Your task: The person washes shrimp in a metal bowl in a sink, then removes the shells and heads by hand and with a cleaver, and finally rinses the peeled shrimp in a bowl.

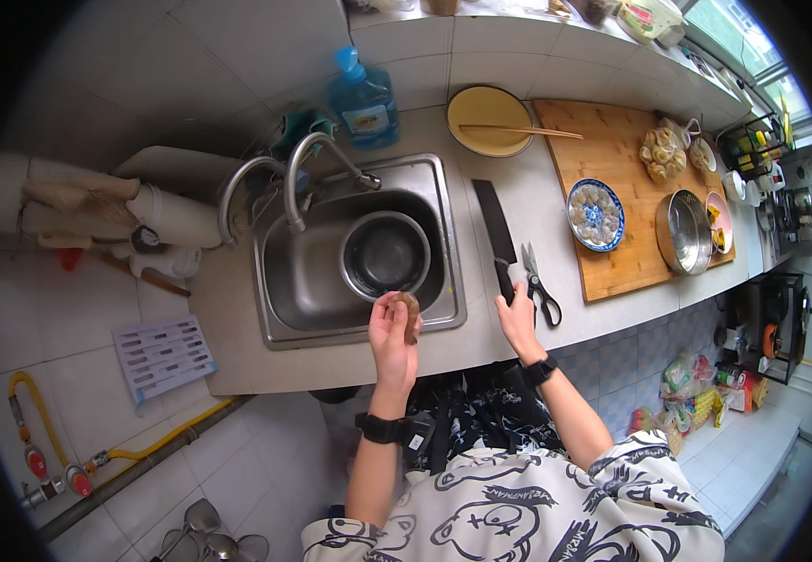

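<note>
My left hand (392,330) pinches a small brownish piece of food (408,316) over the front rim of the sink. I cannot tell exactly what food it is. My right hand (518,322) has its thumb and fingers around the handle of a black kitchen knife (496,221), which lies on the worktop with its blade pointing away from me. Right beside it are kitchen scissors (534,281) with black handles, their blades slightly apart. Inside the steel sink (293,281), a round metal bowl (386,254) stands beyond my left hand.
A wooden cutting board (602,274) bears a blue-patterned plate of pale food pieces (595,214), a steel bowl (683,232) and a bagged bundle (662,154). Chopsticks (518,131) rest across a yellow dish (483,105). A blue soap bottle (365,105) and curved faucets (295,183) stand behind the sink.
</note>
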`<state>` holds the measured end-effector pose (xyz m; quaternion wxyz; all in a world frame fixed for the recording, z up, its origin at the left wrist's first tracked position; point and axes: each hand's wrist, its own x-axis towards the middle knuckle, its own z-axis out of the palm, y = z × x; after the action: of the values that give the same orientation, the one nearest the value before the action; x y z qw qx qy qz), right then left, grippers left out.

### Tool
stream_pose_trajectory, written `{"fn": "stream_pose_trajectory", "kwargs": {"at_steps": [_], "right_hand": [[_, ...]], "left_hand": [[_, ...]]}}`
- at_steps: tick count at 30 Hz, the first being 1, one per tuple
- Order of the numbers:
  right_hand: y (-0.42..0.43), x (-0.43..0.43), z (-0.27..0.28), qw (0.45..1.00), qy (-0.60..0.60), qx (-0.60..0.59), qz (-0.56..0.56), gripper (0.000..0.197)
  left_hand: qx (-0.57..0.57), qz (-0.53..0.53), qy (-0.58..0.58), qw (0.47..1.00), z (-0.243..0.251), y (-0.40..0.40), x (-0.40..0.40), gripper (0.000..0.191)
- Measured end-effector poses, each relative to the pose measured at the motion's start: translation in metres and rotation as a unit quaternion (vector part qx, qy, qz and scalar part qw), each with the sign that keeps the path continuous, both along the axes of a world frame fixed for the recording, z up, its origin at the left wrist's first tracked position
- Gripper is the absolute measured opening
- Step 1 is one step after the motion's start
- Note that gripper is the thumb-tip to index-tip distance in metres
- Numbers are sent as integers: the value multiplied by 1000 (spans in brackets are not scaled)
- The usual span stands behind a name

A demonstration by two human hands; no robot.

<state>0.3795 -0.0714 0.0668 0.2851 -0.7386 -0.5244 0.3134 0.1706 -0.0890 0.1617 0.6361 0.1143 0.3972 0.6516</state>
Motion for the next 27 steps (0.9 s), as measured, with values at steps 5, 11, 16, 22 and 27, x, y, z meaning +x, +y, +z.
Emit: {"fn": "stream_pose_trajectory", "kwargs": {"at_steps": [5,11,16,22,27], "right_hand": [[-22,-29,68,967,244,-66,-19,19],[-8,-82,122,887,459,-31,45,14],[4,-106,127,889,455,-9,56,15],[4,-112,127,889,455,-22,39,15],[8,-125,113,894,445,-53,1,21]], "left_hand": [[-22,19,21,999,-12,2,-20,20],[-20,-29,-69,997,3,17,-25,16],[56,-88,-169,980,1,20,-32,14],[72,-86,-238,965,-6,21,-45,6],[32,-103,-9,994,-23,15,-49,5]]}}
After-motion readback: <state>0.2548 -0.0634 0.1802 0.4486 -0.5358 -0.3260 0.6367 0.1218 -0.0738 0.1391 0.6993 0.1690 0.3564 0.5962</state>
